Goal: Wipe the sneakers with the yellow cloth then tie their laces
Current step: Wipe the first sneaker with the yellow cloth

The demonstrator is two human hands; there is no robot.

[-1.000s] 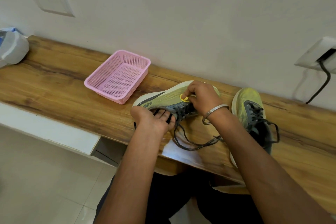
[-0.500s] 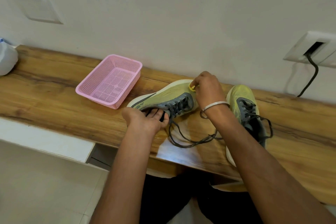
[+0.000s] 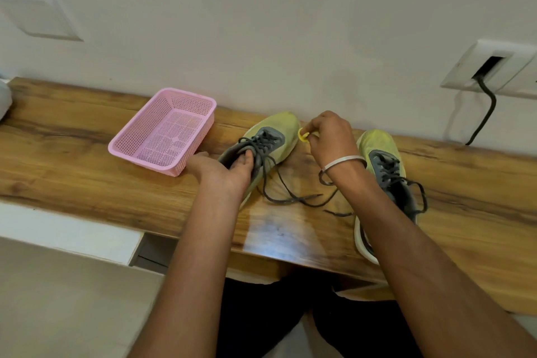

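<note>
Sneakers (image 3: 266, 142) rest on wooden shelf (image 3: 72, 160) against white wall (image 3: 261, 23).

Both sneakers, the left sneaker (image 3: 279, 136) and the right sneaker (image 3: 377, 145), are yellow-green with grey tongues and dark grey laces (image 3: 290, 197). At the frame's left, the basket (image 3: 139, 151) is pink with a perforated grid pattern. The tabletop (image 3: 72, 171) is brown woodgrain with darker streaks. A bright yellow cloth (image 3: 303, 135) shows at centre. The wall (image 3: 261, 23) is off-white.
</note>
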